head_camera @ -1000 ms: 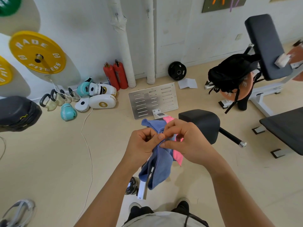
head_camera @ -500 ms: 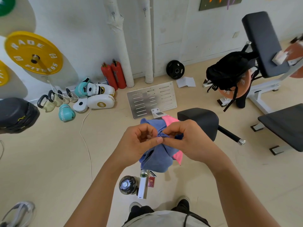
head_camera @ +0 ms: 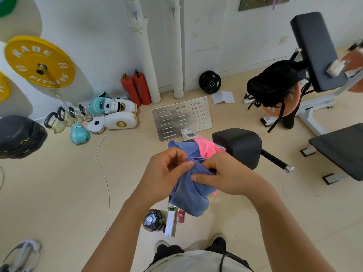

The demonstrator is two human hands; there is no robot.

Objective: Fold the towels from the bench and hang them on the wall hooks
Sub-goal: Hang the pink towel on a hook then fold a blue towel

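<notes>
A blue towel [head_camera: 191,190] is pinched along its hem by the left hand [head_camera: 166,172] and right hand [head_camera: 225,173], a pink towel [head_camera: 207,148] draped behind

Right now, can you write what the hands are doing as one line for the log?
step: folding | left hand: pinches blue towel edge | right hand: pinches same edge, pink towel beneath | hooks: not reached

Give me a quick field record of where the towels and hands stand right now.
left hand: pinches the blue towel's hem
right hand: grips the same hem, holds the pink towel too
blue towel: bunched, hanging between the hands
pink towel: behind the blue one, partly hidden
below: water bottle on the floor
hung on hooks: none visible
</notes>
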